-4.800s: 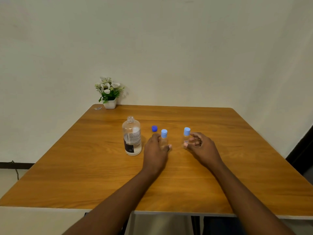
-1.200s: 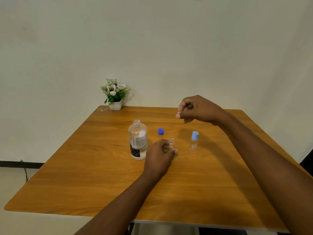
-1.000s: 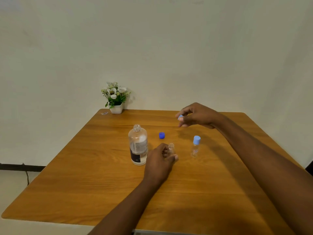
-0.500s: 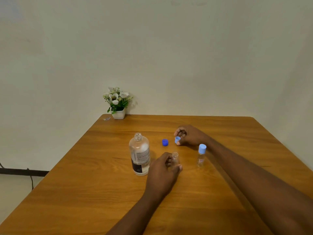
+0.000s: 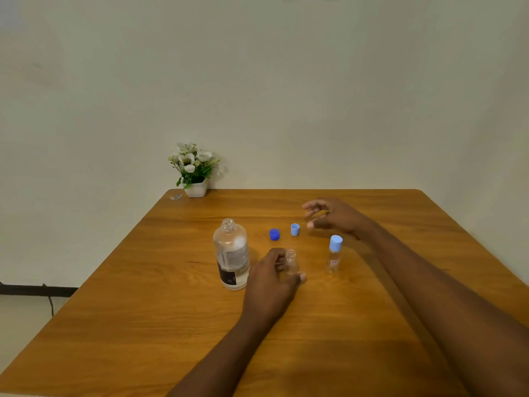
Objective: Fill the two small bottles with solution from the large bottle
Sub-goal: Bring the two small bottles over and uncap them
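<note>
Large bottle stands upright on the wooden table, long axis vertical, open neck pointing up, no cap on it; label faces right and toward the camera, clear liquid low in the body. Just right of it, the uncapped small bottle is also upright, mouth up, held at table level by the left hand: fingers curled round its near and left side, thumb tip on the table just right of its base, so a closed grip on the bottle. Left forearm runs up from the bottom edge, angled right. Second small bottle stands upright to the right, apart from the first, light blue cap on, small label low on the front. Behind the two small bottles, a dark blue cap and a light blue cap sit on the table near each other, not touching; light blue one has its open side up. Right hand hovers just right of the light blue cap, palm facing left, fingers spread and loosely bent, holding nothing, no contact with the cap. Right arm comes in from the lower right corner, passing behind the capped bottle. Flower pot at the far left corner of the table; a small scrap beside it, too small to tell what.
</note>
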